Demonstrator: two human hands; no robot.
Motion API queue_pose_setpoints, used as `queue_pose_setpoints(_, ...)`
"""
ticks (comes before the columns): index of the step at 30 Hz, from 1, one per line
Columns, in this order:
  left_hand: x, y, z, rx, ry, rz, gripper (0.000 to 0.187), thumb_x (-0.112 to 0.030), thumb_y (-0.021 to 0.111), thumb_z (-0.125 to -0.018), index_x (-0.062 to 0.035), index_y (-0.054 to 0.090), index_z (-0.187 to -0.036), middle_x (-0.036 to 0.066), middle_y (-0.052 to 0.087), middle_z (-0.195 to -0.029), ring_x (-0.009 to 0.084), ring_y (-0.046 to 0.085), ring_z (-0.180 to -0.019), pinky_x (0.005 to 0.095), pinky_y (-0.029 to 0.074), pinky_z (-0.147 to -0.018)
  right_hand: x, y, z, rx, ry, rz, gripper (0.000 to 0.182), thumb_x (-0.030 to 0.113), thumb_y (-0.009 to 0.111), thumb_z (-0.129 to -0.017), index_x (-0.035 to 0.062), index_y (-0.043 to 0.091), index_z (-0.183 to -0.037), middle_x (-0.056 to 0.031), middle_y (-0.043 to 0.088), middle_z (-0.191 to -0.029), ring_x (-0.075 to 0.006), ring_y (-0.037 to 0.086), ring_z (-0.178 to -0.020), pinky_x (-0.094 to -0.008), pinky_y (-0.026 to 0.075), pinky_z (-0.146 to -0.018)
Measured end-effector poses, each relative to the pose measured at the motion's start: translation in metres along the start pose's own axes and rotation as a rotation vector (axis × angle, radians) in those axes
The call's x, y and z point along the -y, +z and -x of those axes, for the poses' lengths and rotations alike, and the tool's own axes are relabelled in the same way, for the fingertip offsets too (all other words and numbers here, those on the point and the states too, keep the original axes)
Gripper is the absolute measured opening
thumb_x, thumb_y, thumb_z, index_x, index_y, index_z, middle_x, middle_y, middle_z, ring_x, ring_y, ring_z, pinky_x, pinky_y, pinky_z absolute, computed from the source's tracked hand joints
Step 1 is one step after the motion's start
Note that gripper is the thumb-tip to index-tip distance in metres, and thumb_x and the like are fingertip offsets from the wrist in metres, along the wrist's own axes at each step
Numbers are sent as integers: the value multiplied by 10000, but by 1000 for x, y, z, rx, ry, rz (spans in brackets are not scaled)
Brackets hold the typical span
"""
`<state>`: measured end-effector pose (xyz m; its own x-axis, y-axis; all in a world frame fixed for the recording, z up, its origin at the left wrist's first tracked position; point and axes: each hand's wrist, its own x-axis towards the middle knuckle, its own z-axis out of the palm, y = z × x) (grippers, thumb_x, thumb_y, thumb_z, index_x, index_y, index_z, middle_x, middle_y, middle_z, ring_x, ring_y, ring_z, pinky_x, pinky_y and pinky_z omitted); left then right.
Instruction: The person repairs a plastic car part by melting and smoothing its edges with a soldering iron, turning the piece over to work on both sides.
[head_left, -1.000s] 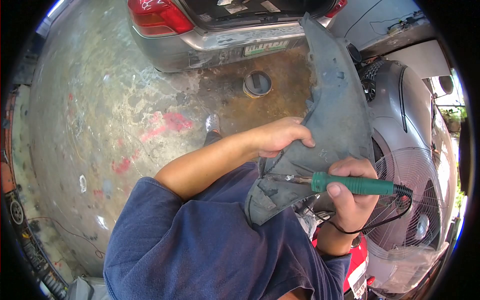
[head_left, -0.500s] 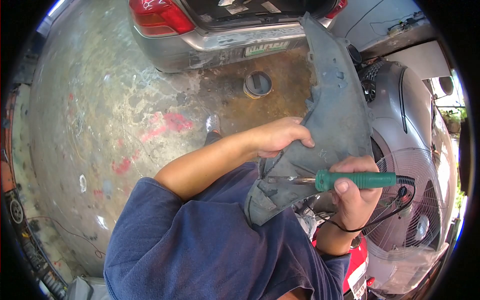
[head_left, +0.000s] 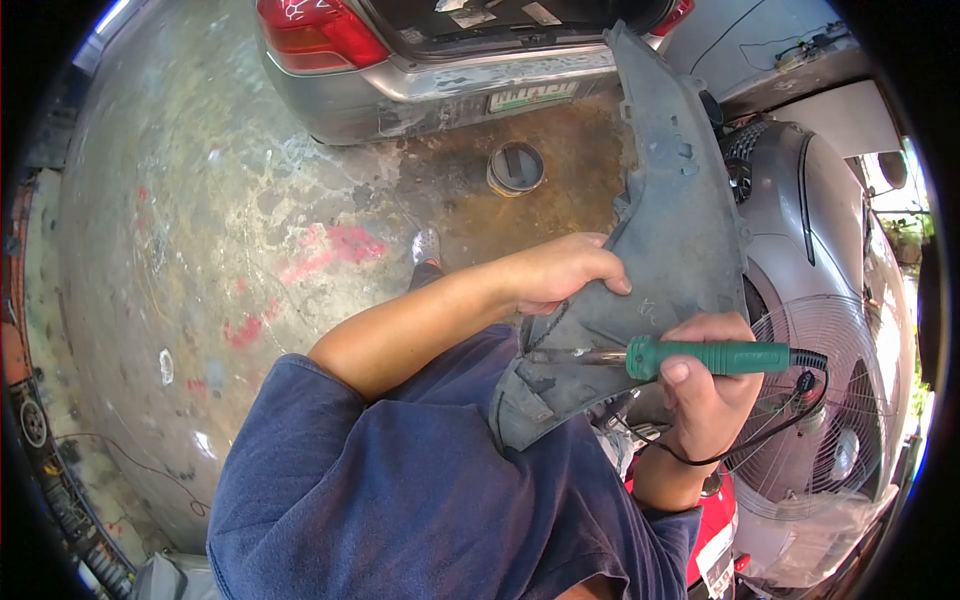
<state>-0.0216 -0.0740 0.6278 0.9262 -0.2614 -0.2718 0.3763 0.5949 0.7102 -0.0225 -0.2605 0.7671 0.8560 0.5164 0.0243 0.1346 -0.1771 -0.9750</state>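
A long dark grey plastic panel [head_left: 680, 230] stretches from near the car's bumper down to my lap. My left hand [head_left: 568, 274] grips its left edge, with the thumb on top and the fingers underneath. In my right hand [head_left: 708, 372] is a green-handled soldering iron [head_left: 735, 358], held level with its cord trailing from the right end. The iron's metal shaft points left, and its tip lies at the panel's lower part, beside a seam near the narrow end. Whether the tip presses into the plastic cannot be made out.
A silver car [head_left: 440, 90] with an open trunk stands ahead. A round container [head_left: 516, 168] sits on the stained concrete floor [head_left: 250, 190]. To the right are a large wire-caged fan [head_left: 825, 400] and a grey car part [head_left: 790, 190]; something red [head_left: 712, 520] is below.
The soldering iron and my right hand have shifted very slightly left. The panel has tilted a little; my left hand keeps its hold.
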Motion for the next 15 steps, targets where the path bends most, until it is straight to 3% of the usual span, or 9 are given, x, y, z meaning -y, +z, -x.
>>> queue_pose_setpoints(11,-9,6,2,36,4,8,303,-115,660,-817,31,659,-1082,83,689,-1003,151,644,-873,295,527,-782,-1,-1,-1,-109,63,72,317,166,876,-669,-19,687,-845,-62,665,-827,-124,606,-713,-259,454,-652)
queue_pose_setpoints(15,-9,7,2,21,58,-21,289,-109,661,-814,32,670,-1066,81,695,-989,149,647,-870,293,526,-776,0,1,-2,-109,46,20,312,153,863,-704,-24,665,-867,-61,646,-758,-102,566,-596,-239,420,-544)
